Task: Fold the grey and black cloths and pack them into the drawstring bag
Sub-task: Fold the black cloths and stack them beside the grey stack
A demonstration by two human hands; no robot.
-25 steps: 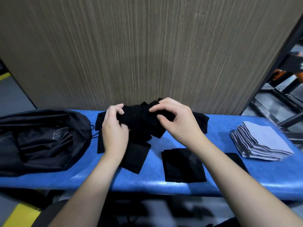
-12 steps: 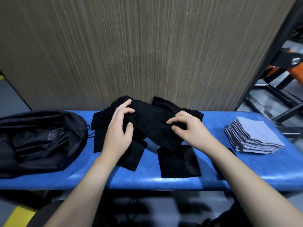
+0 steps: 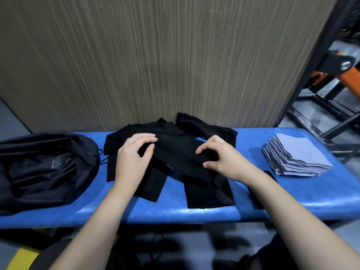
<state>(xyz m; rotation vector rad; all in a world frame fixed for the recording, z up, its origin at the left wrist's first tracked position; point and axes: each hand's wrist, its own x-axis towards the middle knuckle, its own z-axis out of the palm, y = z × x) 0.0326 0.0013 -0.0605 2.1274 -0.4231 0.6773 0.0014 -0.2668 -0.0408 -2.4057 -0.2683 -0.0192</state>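
Left hand (image 3: 134, 158): fingers curled over the left end of a black cloth (image 3: 181, 154), the grip pinching its edge between thumb and fingertips.
Right hand (image 3: 224, 160): curled on the right end of the same black cloth, thumb under and fingers on top, grasping it.
Black cloth: stretched between the two hands, held just above the table (image 3: 175, 211), over the pile of loose black cloths (image 3: 194, 127).
Loose black cloths: heaped at the back middle of the table, against the wood-grain panel (image 3: 155, 55).
Folded black cloth (image 3: 208, 191): lies flat near the front edge, below the right hand.
Grey cloths (image 3: 296, 156): a neat folded stack at the right end of the table, well apart from the hands.
Drawstring bag (image 3: 44, 166): black, slumped on the left end of the table, its cord near the black pile.
Table: blue padded top.
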